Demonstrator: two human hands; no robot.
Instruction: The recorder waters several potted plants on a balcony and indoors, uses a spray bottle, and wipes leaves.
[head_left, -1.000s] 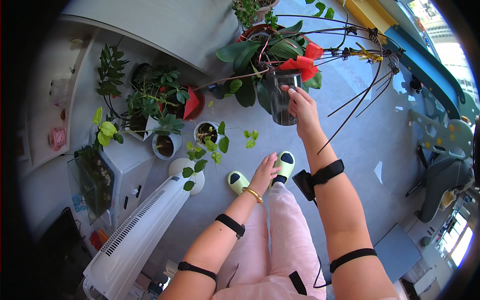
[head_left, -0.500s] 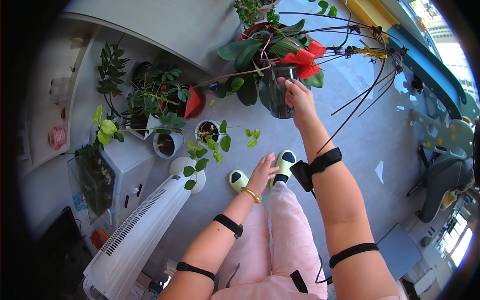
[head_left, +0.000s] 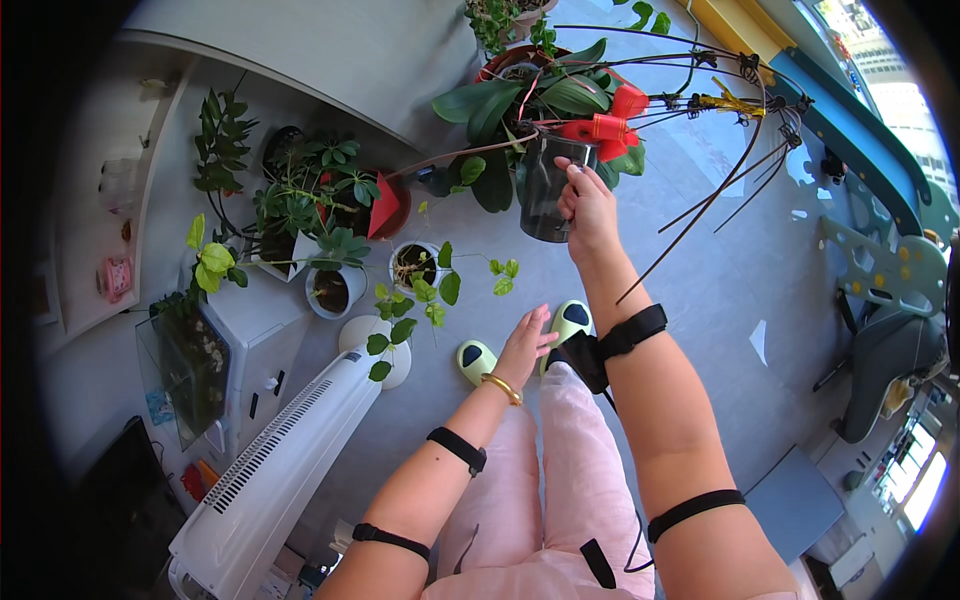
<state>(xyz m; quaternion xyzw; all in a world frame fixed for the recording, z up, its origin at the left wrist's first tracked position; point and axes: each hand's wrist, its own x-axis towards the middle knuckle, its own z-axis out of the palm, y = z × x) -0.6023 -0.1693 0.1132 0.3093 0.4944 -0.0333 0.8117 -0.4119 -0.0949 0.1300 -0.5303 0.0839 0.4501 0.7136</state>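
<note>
Item, right hand [head_left: 590, 208], at 1 o'clock from the middle of our view: fingers curled closed around the handle side of a dark clear pitcher [head_left: 541, 200], the thumb side uppermost. The handle is mostly hidden by our grip. The pitcher stands out from the hand toward 9 o'clock; its contents and exact tilt we cannot tell.

Item, left hand [head_left: 518, 355], at 5 o'clock: fingers extended and loosely parted, well apart from the pitcher. A gold bracelet [head_left: 502, 389] circles the wrist.

Item, broad-leaved plant [head_left: 490, 100], at 12 o'clock, just beyond the pitcher, with long dark stems arching toward 3 o'clock. Whether the pitcher touches its leaves we cannot tell.

Item, red bow [head_left: 605, 130], at 1 o'clock, beside the pitcher's top.

Items, white pot [head_left: 395, 275] and grey pot [head_left: 352, 295], at 10 and 9 o'clock, both with soil.

Item, white slotted appliance [head_left: 290, 460], at 8 o'clock.

Items, pale green slippers [head_left: 474, 364], on our feet, near the left hand.

Labels: any marks on the pink object [head_left: 117, 278] at 9 o'clock are too small for us to read.
</note>
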